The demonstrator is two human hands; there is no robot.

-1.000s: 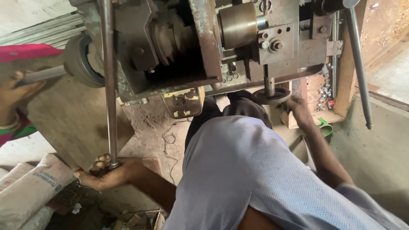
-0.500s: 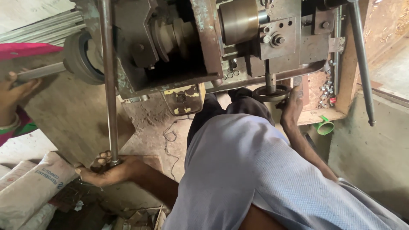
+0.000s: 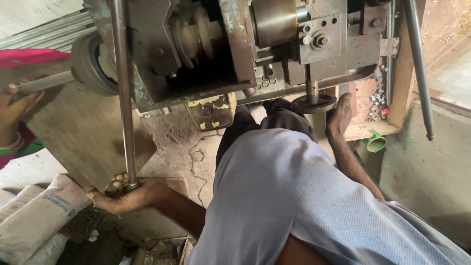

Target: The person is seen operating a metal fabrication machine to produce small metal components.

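So my left hand (image 3: 128,195) is cupped palm-up under the bottom end of the long steel rod (image 3: 123,93), fingers curled loosely around it, down low near the dirt floor. The rod runs straight up along the front of the rusty old machine (image 3: 196,54). My right hand (image 3: 338,117) is resting on the small round handwheel (image 3: 314,103) under the machine's head, fingers laid over its rim, not really clenched. Somebody else's hand (image 3: 14,110) is on a shaft off to the left. White sacks (image 3: 37,213) lie just beside my left hand.
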